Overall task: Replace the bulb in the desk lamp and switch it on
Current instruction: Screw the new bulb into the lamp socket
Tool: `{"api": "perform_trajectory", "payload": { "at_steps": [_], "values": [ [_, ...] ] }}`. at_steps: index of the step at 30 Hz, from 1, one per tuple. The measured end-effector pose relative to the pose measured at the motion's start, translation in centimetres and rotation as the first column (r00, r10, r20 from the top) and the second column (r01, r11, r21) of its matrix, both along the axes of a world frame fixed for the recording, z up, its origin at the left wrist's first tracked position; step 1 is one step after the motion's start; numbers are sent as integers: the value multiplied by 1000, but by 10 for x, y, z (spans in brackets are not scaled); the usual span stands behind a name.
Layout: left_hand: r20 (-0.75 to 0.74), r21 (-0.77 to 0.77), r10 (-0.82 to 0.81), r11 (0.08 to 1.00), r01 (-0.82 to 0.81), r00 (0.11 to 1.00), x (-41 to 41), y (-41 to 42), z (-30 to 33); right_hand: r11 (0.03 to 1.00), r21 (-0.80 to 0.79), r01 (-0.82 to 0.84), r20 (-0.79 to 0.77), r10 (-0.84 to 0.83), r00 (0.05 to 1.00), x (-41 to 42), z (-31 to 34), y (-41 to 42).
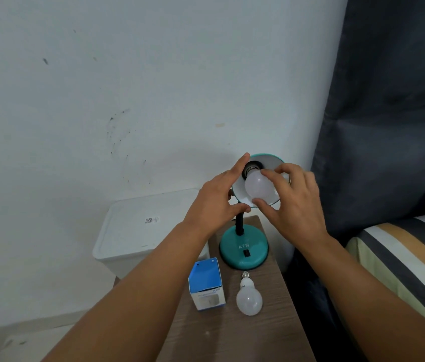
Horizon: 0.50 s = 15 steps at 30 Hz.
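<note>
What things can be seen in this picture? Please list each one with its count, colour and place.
desk lamp: 1, teal base and shade, black neck, at the far end of the table
bulb in the lamp: 1, white, at the socket inside the shade
spare bulb: 1, white, lying on the table in front of the lamp base
bulb box: 1, blue and white, standing left of the spare bulb
table: 1, brown wood grain
bin with lid: 1, white, left of the table by the wall
left hand: 1, on the shade's left rim
right hand: 1, fingers around the bulb in the lamp
</note>
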State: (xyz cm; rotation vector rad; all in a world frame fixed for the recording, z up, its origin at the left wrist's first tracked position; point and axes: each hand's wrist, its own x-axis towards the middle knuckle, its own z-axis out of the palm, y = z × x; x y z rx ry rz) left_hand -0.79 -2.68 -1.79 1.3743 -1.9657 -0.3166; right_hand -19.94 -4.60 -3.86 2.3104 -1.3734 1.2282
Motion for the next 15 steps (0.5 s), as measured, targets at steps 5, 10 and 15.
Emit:
{"api": "perform_trajectory", "payload": {
  "at_steps": [5,10,15],
  "values": [
    [8,-4,6,1000,-6,1000,0,0,0,998,50,45,59,-48,997,2,2,-1],
    [25,-13,10,1000,-10,1000,0,0,0,996,86,23,64,-28,998,3,-3,-2],
    [19,-5,10,1000,-10,1000,-1,1,1,990,134,52,152,-72,986,7,-5,-3]
  ]
}}
